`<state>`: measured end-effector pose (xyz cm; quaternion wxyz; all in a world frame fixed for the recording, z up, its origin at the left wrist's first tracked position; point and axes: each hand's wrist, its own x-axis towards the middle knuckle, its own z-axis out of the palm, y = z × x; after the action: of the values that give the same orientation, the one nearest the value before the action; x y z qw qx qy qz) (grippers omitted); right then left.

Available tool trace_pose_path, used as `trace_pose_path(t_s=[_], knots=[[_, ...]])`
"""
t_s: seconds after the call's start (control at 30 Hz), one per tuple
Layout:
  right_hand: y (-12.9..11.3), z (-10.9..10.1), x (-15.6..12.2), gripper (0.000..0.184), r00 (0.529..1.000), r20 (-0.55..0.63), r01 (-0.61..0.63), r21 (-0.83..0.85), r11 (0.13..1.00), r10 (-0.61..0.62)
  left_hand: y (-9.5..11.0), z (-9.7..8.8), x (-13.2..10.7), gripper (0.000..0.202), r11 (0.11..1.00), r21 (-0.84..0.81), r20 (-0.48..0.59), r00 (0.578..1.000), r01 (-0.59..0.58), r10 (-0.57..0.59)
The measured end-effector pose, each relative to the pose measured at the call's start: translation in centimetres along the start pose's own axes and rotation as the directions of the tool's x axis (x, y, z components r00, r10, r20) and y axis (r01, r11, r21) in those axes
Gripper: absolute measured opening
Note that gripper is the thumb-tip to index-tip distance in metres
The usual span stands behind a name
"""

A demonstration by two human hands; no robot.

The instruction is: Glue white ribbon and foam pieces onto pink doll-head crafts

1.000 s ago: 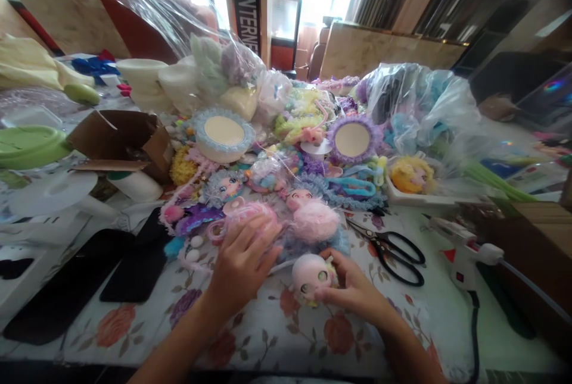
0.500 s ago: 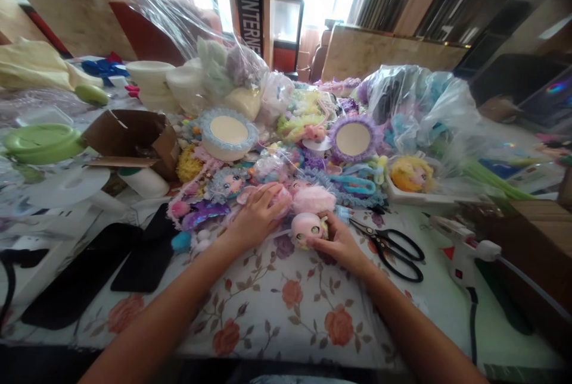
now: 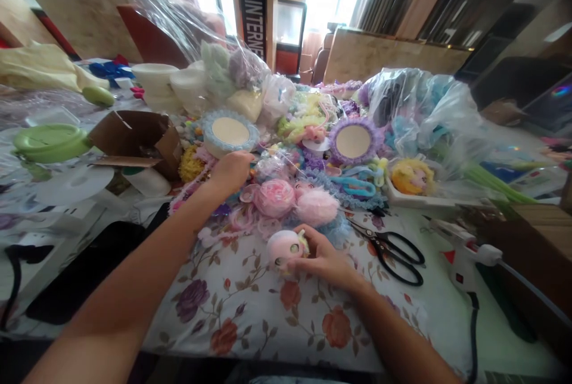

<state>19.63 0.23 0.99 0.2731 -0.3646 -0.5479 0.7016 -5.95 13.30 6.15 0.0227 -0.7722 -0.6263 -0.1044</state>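
My right hand [image 3: 324,258] is closed round a small pink-haired doll head [image 3: 285,248], holding it low over the flowered tablecloth [image 3: 268,318]. My left hand [image 3: 231,171] reaches into the heap of craft pieces, fingers curled down beside the blue-frilled round mirror [image 3: 229,132]; what it grips is hidden. Between the hands lie a pink yarn rose [image 3: 274,197] and a pink fluffy doll [image 3: 316,205].
Black scissors [image 3: 393,250] and a white glue gun [image 3: 465,256] lie at the right. A purple-frilled mirror [image 3: 353,141], a yellow-haired doll [image 3: 411,175], plastic bags, a torn cardboard box [image 3: 134,140], a green lid [image 3: 47,141] and black phones [image 3: 84,277] crowd the table.
My left hand left the pink yarn rose and moved up-left into the pile by the blue mirror. My right hand drew the doll head slightly nearer and leftward.
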Motion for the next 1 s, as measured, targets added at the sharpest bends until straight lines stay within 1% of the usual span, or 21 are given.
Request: trace_pose_path(t_s=[0.03,0.1,0.13,0.2,0.27,0.37,0.43,0.53,0.63,0.7,0.77,0.83,0.9,0.93,0.97,1.0], knots=[[0.1,0.2,0.2,0.048,0.999,0.036,-0.02,0.018,1.0,0.02,-0.2,0.1,1.0,0.03,1.0,0.026,0.054,0.999,-0.006,0.005],[0.4,0.4,0.3,0.048,0.995,0.079,-0.057,0.037,0.998,0.054,-0.1,0.7,2.6,0.027,0.998,0.058,0.126,0.992,-0.009,0.002],[0.6,0.3,0.3,0.048,0.995,0.074,-0.063,0.039,0.997,0.06,0.1,1.0,3.2,0.025,0.997,0.078,0.159,0.987,-0.002,-0.01],[1.0,-0.1,0.3,0.048,0.998,0.025,-0.056,0.037,0.998,0.055,0.5,1.6,4.1,0.02,0.993,0.115,0.218,0.975,0.026,-0.05],[1.2,-0.6,0.5,0.047,0.999,-0.014,-0.04,0.045,0.998,0.041,0.7,1.9,4.7,0.025,0.988,0.144,0.275,0.957,0.052,-0.09],[1.5,-1.2,0.9,0.045,0.999,-0.017,-0.03,0.012,0.999,0.03,0.9,2.0,5.2,0.033,0.985,0.162,0.318,0.941,0.065,-0.114],[1.5,-1.3,1.2,0.043,0.999,-0.038,-0.01,-0.029,1.0,0.009,0.9,1.9,5.3,0.029,0.985,0.157,0.304,0.946,0.067,-0.112],[1.4,-1.2,1.5,0.04,0.995,-0.088,0.031,-0.059,0.998,-0.036,0.9,1.5,5.1,0.018,0.99,0.122,0.234,0.967,0.074,-0.101],[1.2,-1.1,1.5,0.039,0.993,-0.105,0.048,-0.066,0.997,-0.055,0.6,0.5,5.0,0.019,0.994,0.052,0.128,0.986,0.098,-0.104],[1.0,-1.1,1.5,0.039,0.993,-0.104,0.046,-0.07,0.996,-0.053,0.2,-0.2,5.0,0.019,0.991,-0.015,0.038,0.99,0.136,-0.136],[1.0,-1.1,1.5,0.039,0.994,-0.102,0.038,-0.069,0.997,-0.045,-0.1,-0.9,5.1,0.018,0.978,-0.108,-0.063,0.98,0.181,-0.188],[1.1,-1.1,1.5,0.04,0.994,-0.1,0.035,-0.079,0.996,-0.043,-0.4,-1.6,5.3,0.017,0.951,-0.223,-0.167,0.953,0.214,-0.253],[1.4,-1.2,1.4,0.04,0.995,-0.086,0.043,-0.105,0.994,-0.052,-0.4,-2.3,5.5,0.014,0.899,-0.383,-0.273,0.903,0.214,-0.332],[1.5,-1.3,1.3,0.04,0.995,-0.077,0.049,-0.124,0.991,-0.058,-0.3,-2.6,5.5,0.012,0.855,-0.481,-0.322,0.869,0.191,-0.376],[1.7,-1.3,1.3,0.04,0.996,-0.067,0.055,-0.146,0.988,-0.065,-0.1,-3.0,5.5,0.01,0.796,-0.588,-0.349,0.842,0.145,-0.411],[1.8,-1.3,1.2,0.039,0.996,-0.057,0.061,-0.164,0.985,-0.071,0.2,-3.4,5.3,0.009,0.711,-0.699,-0.358,0.823,0.077,-0.442]])
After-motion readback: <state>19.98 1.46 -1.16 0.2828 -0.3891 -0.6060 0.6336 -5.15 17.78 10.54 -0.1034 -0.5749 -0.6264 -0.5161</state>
